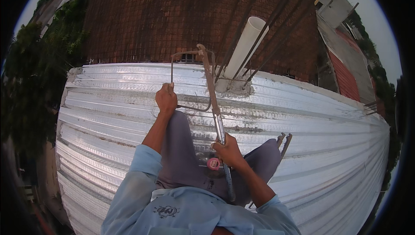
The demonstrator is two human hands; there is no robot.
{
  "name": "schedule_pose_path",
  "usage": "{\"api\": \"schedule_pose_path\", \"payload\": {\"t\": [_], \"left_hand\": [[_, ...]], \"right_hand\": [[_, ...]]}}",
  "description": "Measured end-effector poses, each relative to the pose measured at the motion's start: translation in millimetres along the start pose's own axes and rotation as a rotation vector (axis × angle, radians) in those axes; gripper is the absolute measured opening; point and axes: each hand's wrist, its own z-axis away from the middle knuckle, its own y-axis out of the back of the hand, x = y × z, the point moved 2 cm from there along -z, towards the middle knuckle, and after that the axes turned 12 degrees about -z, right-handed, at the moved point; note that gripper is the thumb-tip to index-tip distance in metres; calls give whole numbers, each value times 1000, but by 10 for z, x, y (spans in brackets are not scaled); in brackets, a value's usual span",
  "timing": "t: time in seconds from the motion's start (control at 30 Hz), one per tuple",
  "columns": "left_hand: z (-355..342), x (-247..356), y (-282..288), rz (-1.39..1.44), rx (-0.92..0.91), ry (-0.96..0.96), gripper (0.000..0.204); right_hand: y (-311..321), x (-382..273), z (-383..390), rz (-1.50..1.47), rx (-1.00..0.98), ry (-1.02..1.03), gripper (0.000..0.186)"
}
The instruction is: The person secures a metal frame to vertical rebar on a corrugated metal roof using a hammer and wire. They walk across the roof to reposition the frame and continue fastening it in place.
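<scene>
One bent rod (172,71) is clasped by left fingers (166,89), one bar (217,117) by right fingers (221,149).

Ribbed silvery metal decking (103,118) spreads underneath, and just beyond its far part a white pipe (245,48) rises at a slant among dark steel rebars (279,14). Behind lies a brown tiled roof (160,19), with green trees (32,58) to the left and a red corrugated roof (345,77) to the right.
</scene>
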Motion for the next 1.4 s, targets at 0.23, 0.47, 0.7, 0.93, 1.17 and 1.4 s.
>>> {"api": "schedule_pose_path", "payload": {"t": [0.23,0.47,0.7,0.93,1.17,1.4], "left_hand": [[-32,550,245,122,106,-178,24],[18,969,621,227,273,-333,15],[9,1222,882,239,311,-416,11],[23,1171,717,126,294,-544,8],[45,977,730,138,300,-532,11],[130,975,849,410,-95,-328,23]], "right_hand": [[265,91,189,-124,76,78,17],[395,66,597,-254,11,115,14],[311,92,756,-620,-126,123,12],[287,73,859,-1176,-392,11,15],[886,-258,1169,-819,-20,233,15],[1656,44,1423,-157,787,244,9]]}}
